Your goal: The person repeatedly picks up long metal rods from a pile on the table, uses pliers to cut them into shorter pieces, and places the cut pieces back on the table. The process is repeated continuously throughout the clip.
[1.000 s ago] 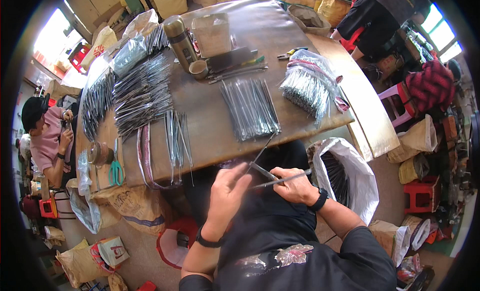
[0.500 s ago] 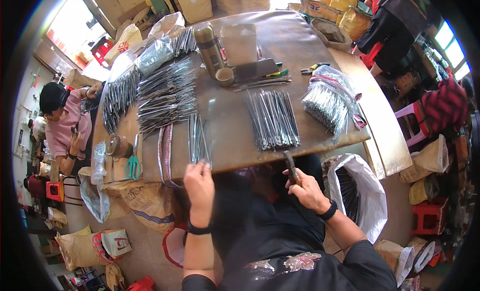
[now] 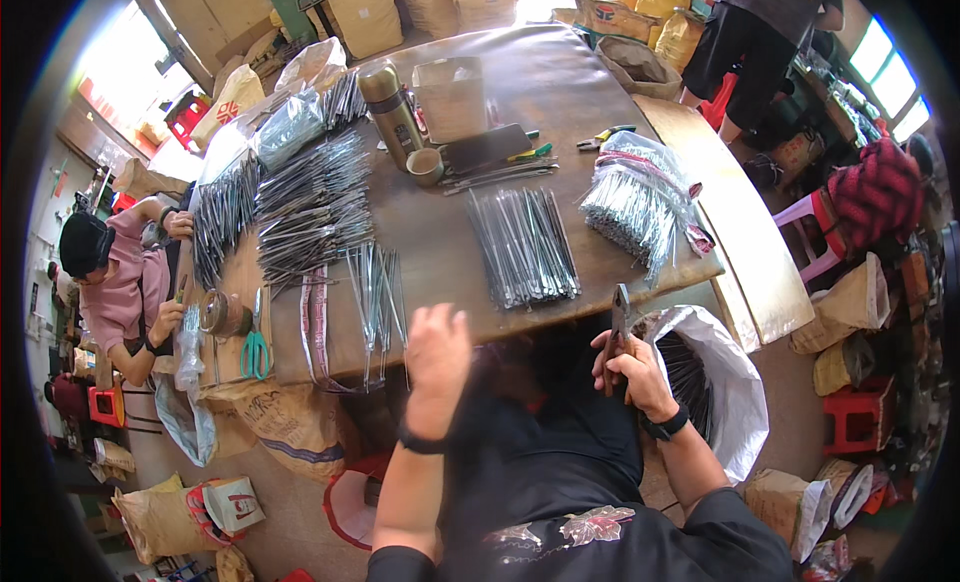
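My right hand (image 3: 645, 377) is closed around the dark handles of a pair of pliers (image 3: 621, 312), its jaws pointing up past the table's front edge. My left hand (image 3: 438, 347), smeared by motion, is raised at the same edge, so its fingers do not show clearly. Close to its left, a small loose pile of thin metal strips (image 3: 375, 297) overhangs the edge. A neat row of silvery metal strips (image 3: 524, 250) lies in front of me between the hands. Farther right, a clear plastic bag (image 3: 640, 197) holds a thick bundle of similar strips.
Large heaps of strips (image 3: 312, 207) cover the table's left side, near teal scissors (image 3: 256, 352). A steel flask (image 3: 390, 117), small cup (image 3: 425, 166) and dark flat case (image 3: 488, 148) stand farther back. A white sack (image 3: 735, 382) is beside my right arm. Another person (image 3: 120, 282) works at left.
My left hand has moved right, away from the small pile, whose strips now lie more spread out. My right hand has shifted right, and the pliers have turned so their jaws point up.
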Tool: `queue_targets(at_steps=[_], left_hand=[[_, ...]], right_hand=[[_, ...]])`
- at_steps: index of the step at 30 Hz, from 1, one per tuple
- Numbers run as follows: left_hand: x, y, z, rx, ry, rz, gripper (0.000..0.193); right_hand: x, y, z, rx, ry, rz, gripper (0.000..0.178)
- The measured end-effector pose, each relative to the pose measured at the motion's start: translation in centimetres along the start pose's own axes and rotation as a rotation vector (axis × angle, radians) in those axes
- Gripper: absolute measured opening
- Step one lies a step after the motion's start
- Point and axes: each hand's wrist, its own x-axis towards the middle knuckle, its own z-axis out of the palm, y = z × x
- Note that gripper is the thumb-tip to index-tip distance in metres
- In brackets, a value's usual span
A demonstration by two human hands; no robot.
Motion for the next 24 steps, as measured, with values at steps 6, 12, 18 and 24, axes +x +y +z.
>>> queue_targets(at_steps=[6,12,18,24], left_hand=[[3.4,2.2,5.1,0.018,-0.172,-0.153,0.025],[5.1,0.5,6.2,-0.051,-0.198,-0.184,0.03],[6.3,-2.2,3.9,-1.278,-0.555,-0.633,0.017],[3.4,-3.1,-0.7,-1.759,-0.71,-0.847,0.02]], right_hand=[[-0.2,-0.1,-0.1,0.028,-0.056,0.005,0.028],[-0.5,0.9,-3.1,0.071,0.039,0.024,0.026],[1.1,1.0,-8.7,0.371,0.298,-0.169,0.02],[4.1,-0.2,-13.6,0.563,0.38,-0.211,0.02]])
